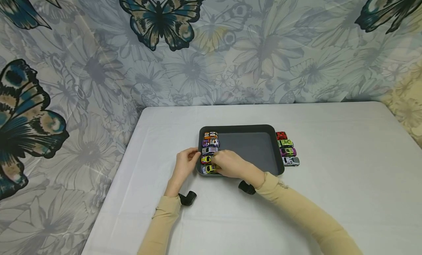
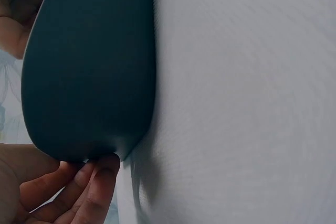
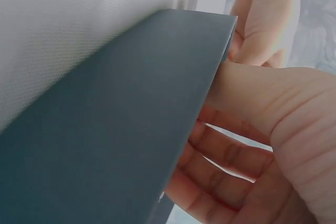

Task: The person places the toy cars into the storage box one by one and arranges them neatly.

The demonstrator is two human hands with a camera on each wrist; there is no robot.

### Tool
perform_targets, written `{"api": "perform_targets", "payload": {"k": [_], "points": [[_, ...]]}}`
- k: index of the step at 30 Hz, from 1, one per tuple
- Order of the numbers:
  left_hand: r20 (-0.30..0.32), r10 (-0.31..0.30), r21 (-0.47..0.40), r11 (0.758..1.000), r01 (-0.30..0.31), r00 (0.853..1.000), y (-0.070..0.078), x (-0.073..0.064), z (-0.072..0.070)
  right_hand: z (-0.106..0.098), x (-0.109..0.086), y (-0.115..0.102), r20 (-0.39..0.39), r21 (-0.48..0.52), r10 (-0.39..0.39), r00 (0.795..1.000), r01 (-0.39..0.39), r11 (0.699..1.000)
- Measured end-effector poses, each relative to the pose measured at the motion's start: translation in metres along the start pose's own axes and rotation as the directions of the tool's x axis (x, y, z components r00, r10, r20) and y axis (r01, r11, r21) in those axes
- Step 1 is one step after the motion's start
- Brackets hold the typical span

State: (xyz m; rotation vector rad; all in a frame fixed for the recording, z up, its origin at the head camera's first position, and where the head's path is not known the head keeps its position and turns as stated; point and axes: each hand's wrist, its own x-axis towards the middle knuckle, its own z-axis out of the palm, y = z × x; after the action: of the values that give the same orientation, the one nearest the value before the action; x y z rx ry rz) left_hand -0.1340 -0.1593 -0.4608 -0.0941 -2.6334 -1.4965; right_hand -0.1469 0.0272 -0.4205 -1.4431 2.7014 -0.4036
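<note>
A dark grey tray (image 1: 247, 148) lies on the white table, with a column of several toy cars along its left inner side. My left hand (image 1: 185, 163) pinches the tray's left edge; in the left wrist view its fingertips (image 2: 107, 166) lie against the outer wall. Bent over the column's lower end, my right hand (image 1: 232, 163) has its fingers at a yellow toy car (image 1: 206, 159), partly covering it. Below that sits another yellow toy car (image 1: 209, 169). In the right wrist view the tray wall (image 3: 121, 108) hides the right fingertips.
Several more toy cars stand in a column just outside the tray's right side, from a red toy car (image 1: 281, 135) down to a silver toy car (image 1: 291, 161). A butterfly-print cloth (image 1: 194, 71) hangs behind the white table (image 1: 346, 181). Both wrists wear black cameras.
</note>
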Motion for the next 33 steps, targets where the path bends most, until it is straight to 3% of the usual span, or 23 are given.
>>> {"api": "perform_targets", "payload": {"k": [19, 26, 33], "points": [[-0.015, 0.018, 0.01, 1.0, -0.018, 1.0, 0.0001, 0.0002, 0.0008, 0.0042, 0.0047, -0.0004, -0.004, 0.07, 0.025, 1.0, -0.025, 0.997], [-0.011, 0.004, 0.011, 1.0, -0.004, 1.0, -0.0002, 0.0006, 0.0014, 0.0038, 0.0032, -0.0008, -0.007, 0.039, 0.032, 0.999, -0.031, 0.999], [-0.005, -0.002, 0.013, 1.0, 0.002, 1.0, -0.0001, 0.0002, 0.0018, -0.0044, -0.0025, 0.0021, -0.085, -0.026, 0.004, 0.996, -0.006, 1.0]]}}
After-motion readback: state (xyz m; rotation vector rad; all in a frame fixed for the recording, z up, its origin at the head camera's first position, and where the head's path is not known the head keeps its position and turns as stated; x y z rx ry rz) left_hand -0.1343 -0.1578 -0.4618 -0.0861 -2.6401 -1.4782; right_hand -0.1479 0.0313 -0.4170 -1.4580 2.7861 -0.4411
